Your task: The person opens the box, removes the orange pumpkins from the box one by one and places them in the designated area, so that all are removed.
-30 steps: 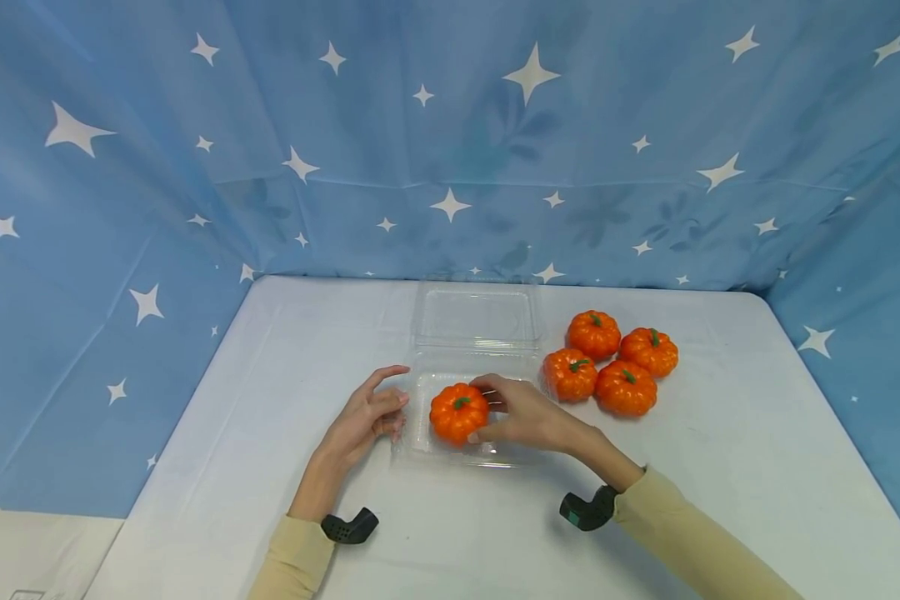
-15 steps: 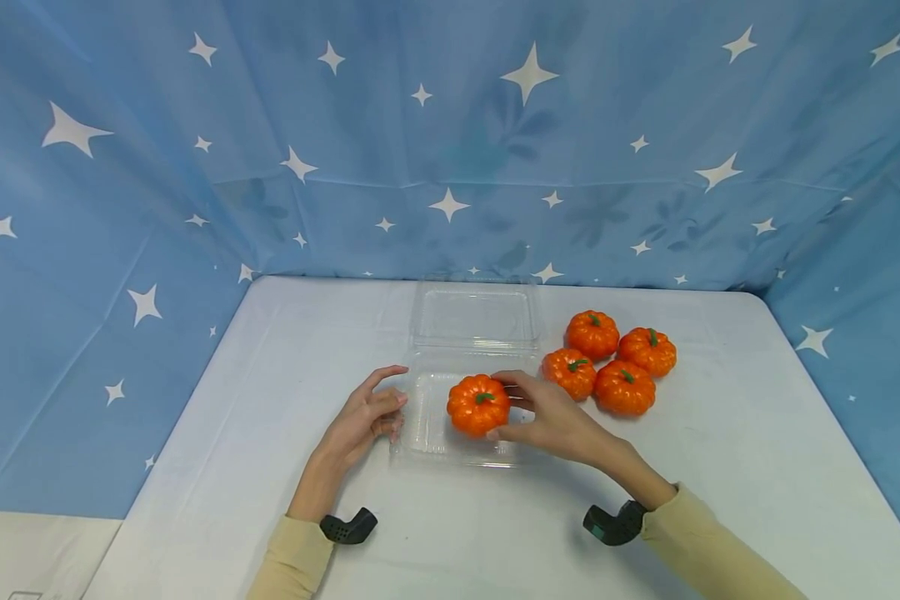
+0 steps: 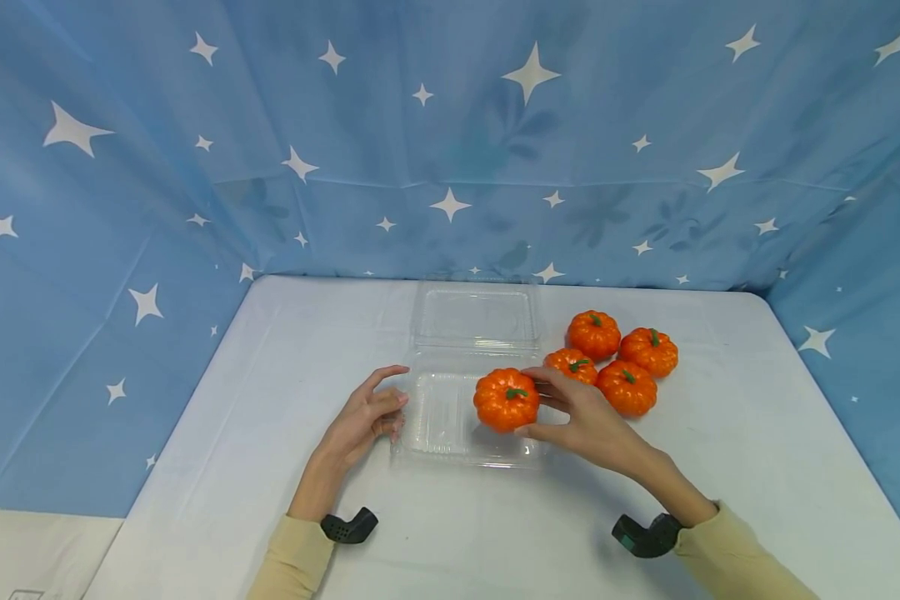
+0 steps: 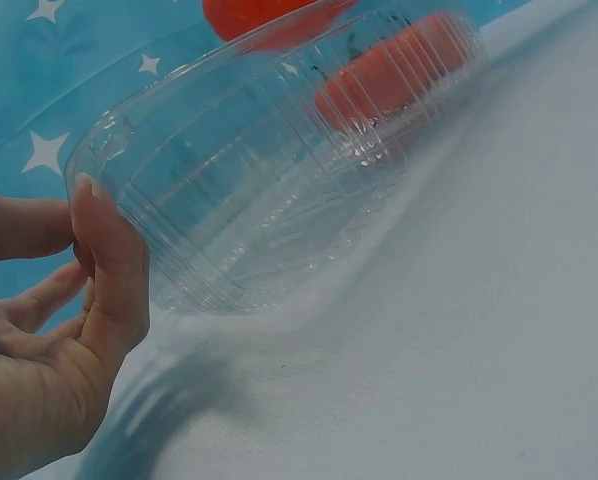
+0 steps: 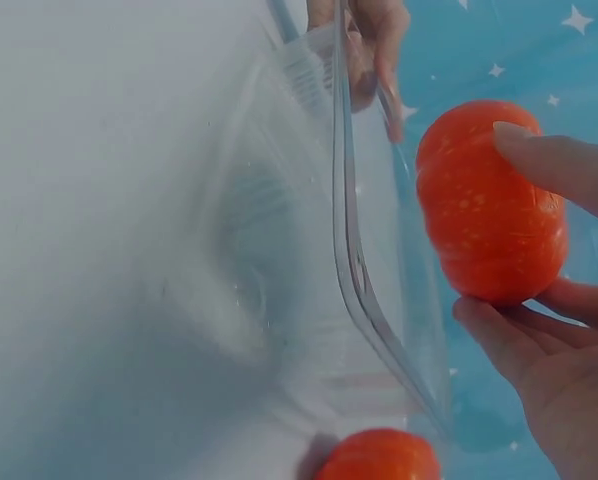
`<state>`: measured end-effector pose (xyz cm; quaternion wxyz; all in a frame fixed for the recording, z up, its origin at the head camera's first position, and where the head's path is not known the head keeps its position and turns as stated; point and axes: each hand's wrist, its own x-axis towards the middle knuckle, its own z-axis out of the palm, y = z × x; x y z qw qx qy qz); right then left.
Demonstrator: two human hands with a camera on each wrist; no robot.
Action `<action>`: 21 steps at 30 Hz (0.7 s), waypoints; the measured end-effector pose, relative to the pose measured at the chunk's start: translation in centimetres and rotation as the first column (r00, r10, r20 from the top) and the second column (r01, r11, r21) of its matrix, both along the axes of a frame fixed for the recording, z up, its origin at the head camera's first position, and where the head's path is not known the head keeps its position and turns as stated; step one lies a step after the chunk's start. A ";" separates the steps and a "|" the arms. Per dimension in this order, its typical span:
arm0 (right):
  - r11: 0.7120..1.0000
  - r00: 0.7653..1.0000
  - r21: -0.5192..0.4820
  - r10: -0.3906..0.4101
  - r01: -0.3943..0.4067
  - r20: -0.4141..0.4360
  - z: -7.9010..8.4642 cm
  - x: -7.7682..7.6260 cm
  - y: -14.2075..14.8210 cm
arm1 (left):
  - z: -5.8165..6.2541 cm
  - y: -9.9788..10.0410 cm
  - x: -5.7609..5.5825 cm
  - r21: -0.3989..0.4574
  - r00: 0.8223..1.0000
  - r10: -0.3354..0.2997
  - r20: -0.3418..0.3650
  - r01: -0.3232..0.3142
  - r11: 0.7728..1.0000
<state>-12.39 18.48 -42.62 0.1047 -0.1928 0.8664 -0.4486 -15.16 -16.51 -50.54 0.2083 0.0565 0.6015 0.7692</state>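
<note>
My right hand (image 3: 592,421) holds a small orange pumpkin (image 3: 506,400) with a green stem, thumb on one side and fingers on the other. In the right wrist view the pumpkin (image 5: 489,205) is raised above the rim of a clear plastic clamshell container (image 5: 344,200). The container's base (image 3: 442,417) lies on the table with its lid (image 3: 480,317) folded back behind it. At the base's left edge, my left hand (image 3: 363,417) pinches the rim; the left wrist view shows the thumb (image 4: 114,260) against the clear wall.
Several more orange pumpkins (image 3: 626,387) sit grouped on the white table (image 3: 300,333), right of the container. A blue curtain with white stars (image 3: 450,125) stands behind and along both sides of the table.
My right hand has lifted the pumpkin up from inside the container's base and carried it rightward, toward its right side. The left hand has stayed at the container's left edge.
</note>
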 end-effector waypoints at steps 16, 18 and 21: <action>0.991 0.991 0.038 -0.127 0.129 -0.048 0.7 1.3 3.6 | 0.3 0.1 0.1 -0.003 1.000 0.009 0.019 -0.009 1.000; 0.988 0.988 0.049 -0.143 0.146 -0.057 0.7 1.4 4.0 | 0.2 0.1 0.0 -0.002 1.000 0.005 0.017 -0.005 1.000; 0.985 0.985 0.053 -0.159 0.163 -0.071 0.7 1.5 4.6 | 0.2 0.0 0.0 -0.006 1.000 0.005 0.018 -0.004 1.000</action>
